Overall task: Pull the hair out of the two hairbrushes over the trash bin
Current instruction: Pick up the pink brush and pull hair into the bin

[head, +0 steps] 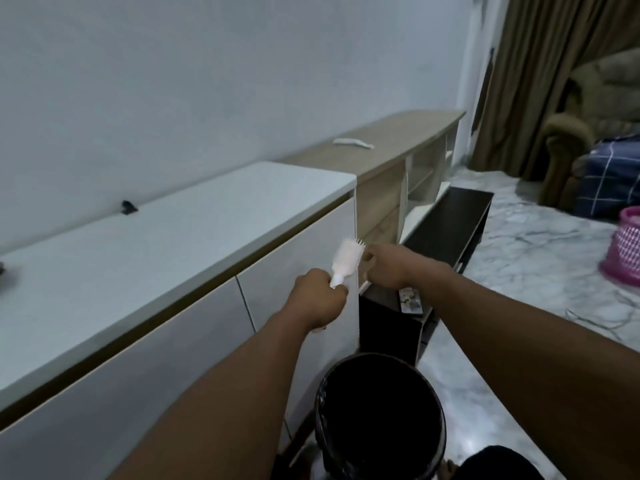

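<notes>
I see 1 white hairbrush (pixel 346 263) in my grasp, 1 more white brush-like object (pixel 353 143) lying far off on the wooden shelf top (pixel 408 133), and 1 black trash bin (pixel 381 417) lined with a dark bag, standing on the marbled floor (pixel 540 258) below my arms, close against the white cabinet (pixel 173 237). Both my forearms stretch forward from the bottom of the view, roughly side by side, with my 2 hands raised out beyond the far rim of the bin, in front of the cabinet's corner. My left hand (pixel 318 299) is curled into a fist around the brush's handle, with the head sticking up and tilted away to the right, its bristles facing my other hand. My right hand (pixel 384 266) sits just beside the bristles, wrist bent, its fingers (pixel 367 260) drawn together at the bristle side; whether they pinch any hair I cannot tell, as the picture is too soft there. Past my right hand, 1 remote control (pixel 410 299) rests on a low dark table (pixel 446 220). At the far right edge stands 1 pink basket (pixel 623 247) on the floor.
</notes>
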